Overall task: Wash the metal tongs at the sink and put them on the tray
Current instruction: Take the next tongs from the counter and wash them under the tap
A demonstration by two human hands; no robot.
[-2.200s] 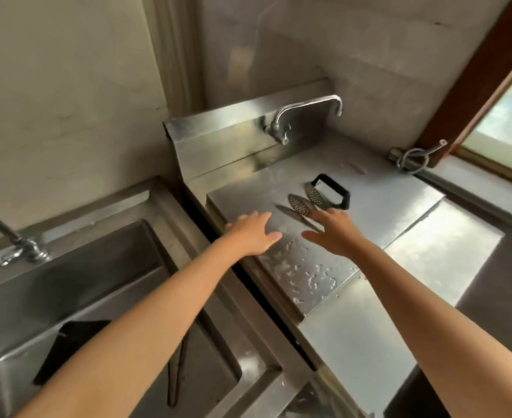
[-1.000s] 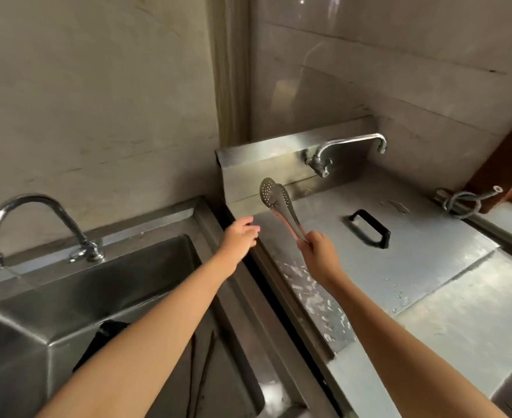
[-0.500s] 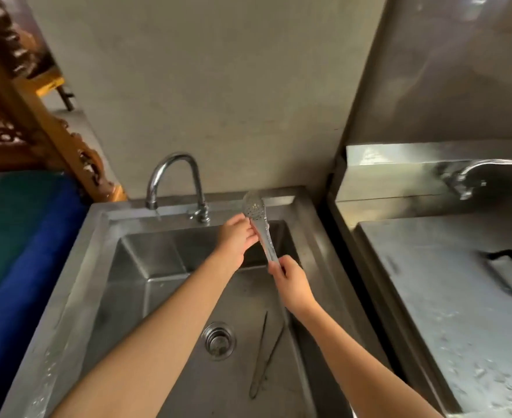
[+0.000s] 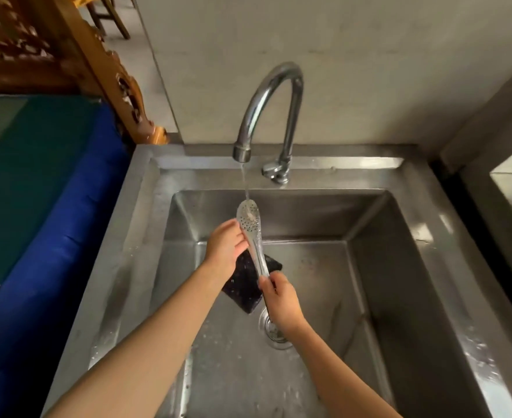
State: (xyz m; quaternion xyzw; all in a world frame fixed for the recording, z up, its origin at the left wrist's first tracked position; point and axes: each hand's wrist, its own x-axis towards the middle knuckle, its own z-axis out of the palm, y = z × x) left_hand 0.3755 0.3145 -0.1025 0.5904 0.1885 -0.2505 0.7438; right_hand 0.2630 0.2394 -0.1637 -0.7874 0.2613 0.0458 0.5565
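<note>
The metal tongs [image 4: 252, 233] point up over the steel sink [image 4: 318, 215], their perforated spoon end under a thin stream of water from the curved tap [image 4: 266, 107]. My right hand [image 4: 281, 300] grips the handle end. My left hand [image 4: 226, 247] presses its fingers against the left side of the tongs just below the spoon end. A dark sponge-like pad [image 4: 245, 285] lies on the sink floor under my hands. The tray is out of view.
The drain [image 4: 274, 330] sits in the sink floor below my right hand. A blue and green covered surface [image 4: 46, 206] lies left of the sink, with carved wooden furniture [image 4: 76, 55] behind it. A second steel unit's edge [image 4: 511, 182] shows at the right.
My right hand picked the tongs off the right steel counter and carried them left to the sink. My left hand joined on the tongs, and water now runs over their tip.
</note>
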